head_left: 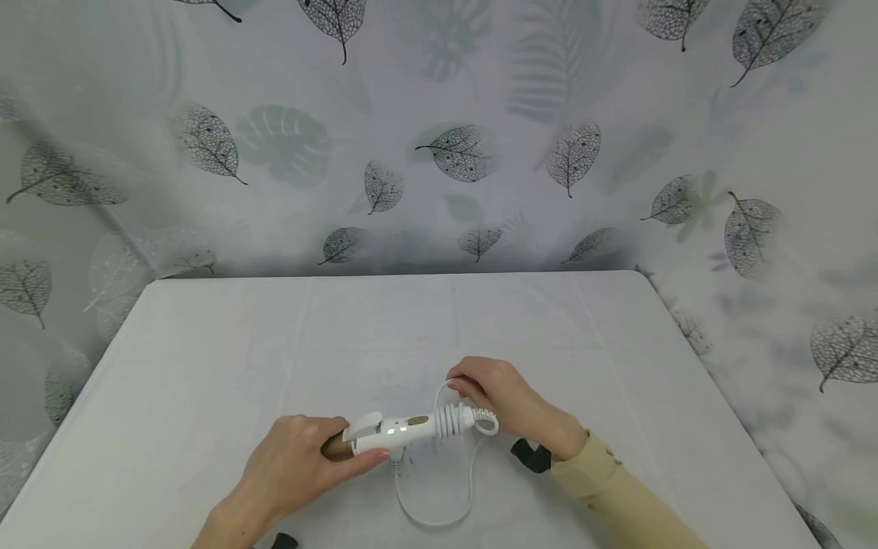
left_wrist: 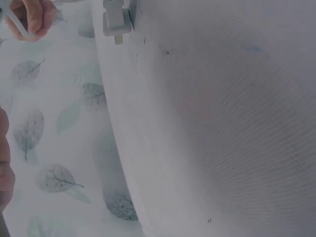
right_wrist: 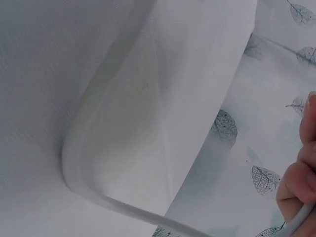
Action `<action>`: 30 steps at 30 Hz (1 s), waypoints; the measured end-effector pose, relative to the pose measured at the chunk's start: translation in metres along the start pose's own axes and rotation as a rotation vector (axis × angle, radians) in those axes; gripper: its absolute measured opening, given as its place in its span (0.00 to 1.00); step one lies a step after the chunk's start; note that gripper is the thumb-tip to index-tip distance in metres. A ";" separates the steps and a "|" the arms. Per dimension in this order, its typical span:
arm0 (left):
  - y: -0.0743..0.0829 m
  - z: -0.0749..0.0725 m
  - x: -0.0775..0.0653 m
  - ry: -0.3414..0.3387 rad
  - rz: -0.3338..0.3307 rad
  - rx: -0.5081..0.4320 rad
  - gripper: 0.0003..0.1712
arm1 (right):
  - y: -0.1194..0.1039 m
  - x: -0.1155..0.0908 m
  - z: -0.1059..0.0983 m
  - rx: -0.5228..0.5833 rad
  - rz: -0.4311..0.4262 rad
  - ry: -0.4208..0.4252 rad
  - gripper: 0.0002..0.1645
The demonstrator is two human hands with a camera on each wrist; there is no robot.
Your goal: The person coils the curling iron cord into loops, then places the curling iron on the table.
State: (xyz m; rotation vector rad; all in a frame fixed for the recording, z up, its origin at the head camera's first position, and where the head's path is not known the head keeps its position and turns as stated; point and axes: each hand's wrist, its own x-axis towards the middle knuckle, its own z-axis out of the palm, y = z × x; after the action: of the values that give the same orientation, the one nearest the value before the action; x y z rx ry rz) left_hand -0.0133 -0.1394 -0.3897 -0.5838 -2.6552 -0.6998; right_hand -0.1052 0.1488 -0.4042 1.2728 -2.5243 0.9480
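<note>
A white curling iron (head_left: 394, 435) with a brownish barrel is held above the table in the head view. My left hand (head_left: 291, 457) grips it by the barrel, thumb along the near side. Several turns of white cord (head_left: 451, 420) wrap the handle's right end. My right hand (head_left: 511, 396) pinches the cord beyond the handle; its curled fingers (right_wrist: 298, 177) also show in the right wrist view, with the cord running from them. Below the iron hangs a slack cord loop (head_left: 439, 524). The plug (left_wrist: 116, 20) appears at the top of the left wrist view.
A white-covered table (head_left: 206, 366) lies beneath both hands. Behind it and at the sides hangs a leaf-patterned curtain (head_left: 425, 99). A black strap piece (head_left: 531, 456) shows beside my right wrist, above a beige sleeve (head_left: 617, 496).
</note>
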 end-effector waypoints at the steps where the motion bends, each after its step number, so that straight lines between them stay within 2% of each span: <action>1: 0.000 0.001 0.000 -0.002 0.000 0.004 0.31 | -0.001 0.000 -0.001 -0.005 0.009 -0.007 0.02; 4: 0.000 0.002 0.000 -0.010 0.015 0.028 0.33 | -0.003 -0.001 -0.004 -0.037 0.036 -0.006 0.02; 10: -0.001 0.005 -0.001 -0.031 0.021 0.090 0.34 | -0.007 -0.002 -0.009 -0.066 0.083 0.052 0.06; 20: -0.002 0.006 0.000 -0.130 -0.048 0.108 0.34 | -0.017 -0.001 -0.012 -0.057 0.065 0.113 0.06; 30: 0.000 0.007 0.002 -0.201 -0.124 0.149 0.35 | -0.029 -0.001 -0.017 -0.024 0.048 0.091 0.05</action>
State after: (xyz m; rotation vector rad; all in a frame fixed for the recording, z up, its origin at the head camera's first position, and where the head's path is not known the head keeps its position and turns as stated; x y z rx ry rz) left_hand -0.0164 -0.1356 -0.3950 -0.4741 -2.9192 -0.4930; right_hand -0.0845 0.1471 -0.3780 1.1404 -2.4995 0.9601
